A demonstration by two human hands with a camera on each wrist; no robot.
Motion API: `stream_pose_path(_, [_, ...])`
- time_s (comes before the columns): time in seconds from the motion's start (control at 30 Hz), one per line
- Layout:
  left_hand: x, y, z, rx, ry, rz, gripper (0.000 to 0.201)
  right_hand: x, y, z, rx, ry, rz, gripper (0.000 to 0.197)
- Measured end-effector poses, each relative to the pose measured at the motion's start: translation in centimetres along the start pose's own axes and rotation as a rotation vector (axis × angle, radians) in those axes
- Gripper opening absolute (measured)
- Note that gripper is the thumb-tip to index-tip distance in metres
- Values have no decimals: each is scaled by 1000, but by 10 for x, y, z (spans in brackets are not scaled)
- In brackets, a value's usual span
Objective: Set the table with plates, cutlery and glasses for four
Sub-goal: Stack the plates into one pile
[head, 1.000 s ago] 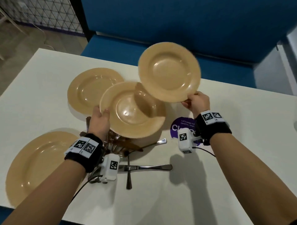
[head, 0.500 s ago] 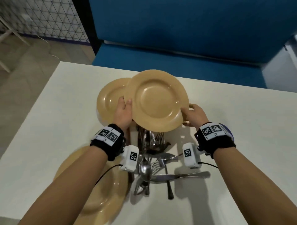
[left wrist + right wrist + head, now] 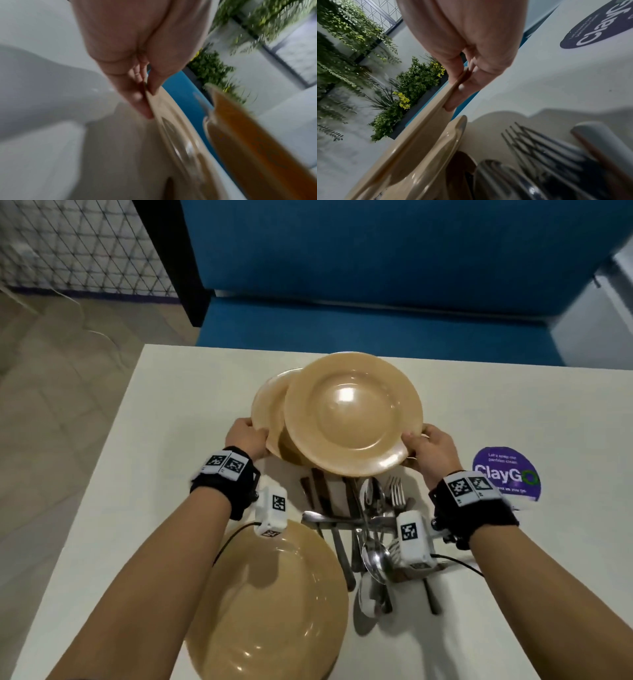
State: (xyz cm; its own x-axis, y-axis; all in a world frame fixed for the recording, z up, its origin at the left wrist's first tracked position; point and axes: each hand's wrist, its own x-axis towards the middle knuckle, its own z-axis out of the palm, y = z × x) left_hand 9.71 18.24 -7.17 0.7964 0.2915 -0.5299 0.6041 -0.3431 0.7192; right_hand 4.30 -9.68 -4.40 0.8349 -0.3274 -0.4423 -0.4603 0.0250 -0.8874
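Two tan plates hang just above the white table [image 3: 120,474]. My left hand [image 3: 246,436] pinches the left rim of the lower plate [image 3: 270,405]. My right hand [image 3: 428,450] grips the right rim of the upper plate [image 3: 352,416], which overlaps most of the lower one. In the left wrist view thumb and fingers [image 3: 137,97] clamp a plate rim [image 3: 171,121]. The right wrist view shows the right hand [image 3: 462,81] pinching a plate's edge [image 3: 419,135] above a second rim [image 3: 453,135]. A third plate [image 3: 270,604] lies on the table under my left forearm. A pile of cutlery [image 3: 370,525] lies below the held plates.
A round purple ClayGo sticker [image 3: 507,474] is stuck on the table right of my right hand. A blue bench [image 3: 342,320] runs along the far edge. The table's left edge drops to a tiled floor [image 3: 51,405].
The right hand brought its plate down and left until it overlaps the left hand's plate. Both plates now sit close together beyond the cutlery pile.
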Motion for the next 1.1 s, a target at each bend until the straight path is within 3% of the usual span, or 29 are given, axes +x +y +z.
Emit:
stream_pose_path(0.1, [-11, 4, -13, -180, 16, 73, 38, -5, -2, 9, 7, 6, -15, 25])
stream_pose_path(0.23, [-39, -4, -30, -281, -75, 192, 28, -17, -9, 21, -66, -48, -28, 17])
stream_pose_path(0.37, [-70, -20, -35, -360, -164, 217, 27, -36, -7, 25, -29, -188, 48, 30])
stream_pose_path(0.5, [-96, -36, -45, -396, -208, 219, 30, -54, 3, 21, -16, -141, 90, 29])
stream_pose_path(0.57, [-102, -48, -54, -220, -156, 243, 35, -63, 9, 18, 13, -110, 87, 27])
stream_pose_path(0.63, [-104, -66, -65, 131, -48, 303, 38, -73, 13, 16, 43, -99, 71, 33])
stream_pose_path(0.7, [-106, -85, -76, 457, -13, 275, 39, -82, 16, 15, 64, -96, 51, 33])
stream_pose_path(0.77, [-109, -104, -81, 683, -109, 193, 43, -90, 18, 15, 56, -102, 60, 28])
stream_pose_path(0.83, [-113, -118, -82, 759, -233, 139, 37, -98, 19, 15, 48, -114, 93, 27])
stream_pose_path(0.9, [-115, -124, -84, 713, -284, 165, 27, -101, 22, 18, 55, -123, 72, 31])
stream_pose_path(0.97, [-115, -124, -91, 521, -267, 179, 21, -104, 22, 21, 78, -142, 39, 27])
stream_pose_path(1.1, [-112, -103, -103, 117, -101, 205, 21, -107, 14, 24, 129, -227, -16, 22])
